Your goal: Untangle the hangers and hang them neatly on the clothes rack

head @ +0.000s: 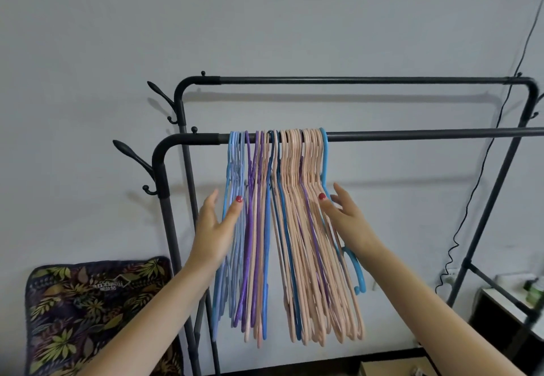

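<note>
Front rail [426, 134] bare right of hangers [282, 228].

You had smooth, slightly glossy plastic hangers [282, 228] on the matt dark metal clothes rack [412, 135]. At eight o'clock lay a soft leaf-printed cloth mat [97, 311] (velvety, by its look); the wall [265, 28] was matt painted.

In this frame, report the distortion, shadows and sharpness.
Head view: wide-angle bending bows the black metal rack rails and posts outward; soft light casts faint rail shadows on the white wall; the pastel plastic hangers and both open hands stay sharp; no glare.
</note>
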